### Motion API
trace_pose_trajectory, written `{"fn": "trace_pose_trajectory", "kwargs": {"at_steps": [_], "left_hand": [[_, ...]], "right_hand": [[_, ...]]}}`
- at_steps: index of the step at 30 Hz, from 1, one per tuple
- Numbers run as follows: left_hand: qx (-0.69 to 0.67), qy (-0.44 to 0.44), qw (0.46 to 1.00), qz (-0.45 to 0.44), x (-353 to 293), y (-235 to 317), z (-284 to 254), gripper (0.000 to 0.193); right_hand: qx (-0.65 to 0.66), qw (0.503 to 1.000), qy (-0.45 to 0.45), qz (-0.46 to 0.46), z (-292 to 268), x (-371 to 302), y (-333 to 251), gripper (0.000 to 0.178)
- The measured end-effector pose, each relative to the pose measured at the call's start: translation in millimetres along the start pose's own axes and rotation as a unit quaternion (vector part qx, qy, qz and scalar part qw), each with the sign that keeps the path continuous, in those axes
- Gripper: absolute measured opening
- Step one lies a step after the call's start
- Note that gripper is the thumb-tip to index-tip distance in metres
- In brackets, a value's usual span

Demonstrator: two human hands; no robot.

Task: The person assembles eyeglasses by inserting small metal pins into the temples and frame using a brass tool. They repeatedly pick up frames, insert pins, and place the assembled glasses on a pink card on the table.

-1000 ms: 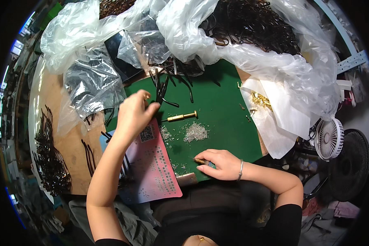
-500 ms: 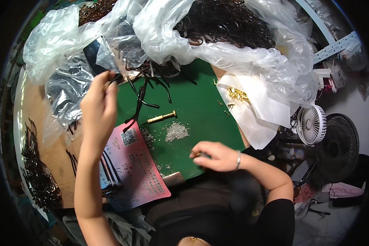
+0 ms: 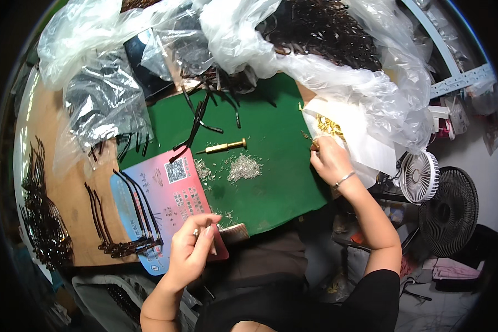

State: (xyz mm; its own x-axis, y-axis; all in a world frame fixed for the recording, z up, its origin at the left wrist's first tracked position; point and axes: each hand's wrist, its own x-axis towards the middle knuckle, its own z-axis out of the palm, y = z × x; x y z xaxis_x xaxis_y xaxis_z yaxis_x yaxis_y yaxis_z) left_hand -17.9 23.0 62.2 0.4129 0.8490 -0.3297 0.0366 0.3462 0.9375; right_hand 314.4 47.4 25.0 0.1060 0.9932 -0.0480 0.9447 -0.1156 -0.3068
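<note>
My left hand [image 3: 189, 250] is closed in a pinch over the lower edge of the pink and blue printed mat [image 3: 177, 216]. A small dark tip shows between its fingers; the rest of what it holds is hidden. At the green mat's right edge, my right hand [image 3: 332, 161] pinches a small gold-brown piece beside the white paper [image 3: 365, 138] with gold metal parts [image 3: 329, 127]. A brass-handled screwdriver [image 3: 226, 146] lies on the green mat [image 3: 282, 182] above a heap of tiny silvery screws [image 3: 243, 169]. Dark eyeglass temples [image 3: 196, 124] lie farther back.
More dark temples rest on the printed mat [image 3: 138, 210] and in a bundle at far left [image 3: 44, 216]. Clear plastic bags [image 3: 238, 33] spread along the back, one holding a dark pile [image 3: 323, 33]. Two fans [image 3: 420, 177] stand at right.
My left hand has come down toward me from the dark temples at the back. My right hand has moved right and away from me, to the gold parts. The whole view has shifted slightly.
</note>
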Motion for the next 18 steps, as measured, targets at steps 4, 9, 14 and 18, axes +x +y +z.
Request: {"fn": "trace_pose_trajectory", "kwargs": {"at_steps": [4,9,14,18], "left_hand": [[-0.024,-0.026,0.998,-0.056,1.2,-7.0,0.4,0.022],[0.151,-0.037,0.986,0.062,-0.6,-22.6,22.5,0.023],[0.122,-0.028,0.986,0.111,-3.2,-22.3,28.2,0.023],[0.128,-0.012,0.984,0.12,-4.7,-25.0,26.7,0.023]], "right_hand": [[0.274,0.956,-0.106,-0.025,-34.8,-22.4,-49.5,0.015],[0.406,0.816,-0.403,-0.083,-16.6,-26.8,-104.5,0.018],[0.54,0.707,-0.453,0.057,-10.2,-17.9,-113.0,0.024],[0.53,0.695,-0.481,0.071,-7.6,-13.6,-119.4,0.024]]}}
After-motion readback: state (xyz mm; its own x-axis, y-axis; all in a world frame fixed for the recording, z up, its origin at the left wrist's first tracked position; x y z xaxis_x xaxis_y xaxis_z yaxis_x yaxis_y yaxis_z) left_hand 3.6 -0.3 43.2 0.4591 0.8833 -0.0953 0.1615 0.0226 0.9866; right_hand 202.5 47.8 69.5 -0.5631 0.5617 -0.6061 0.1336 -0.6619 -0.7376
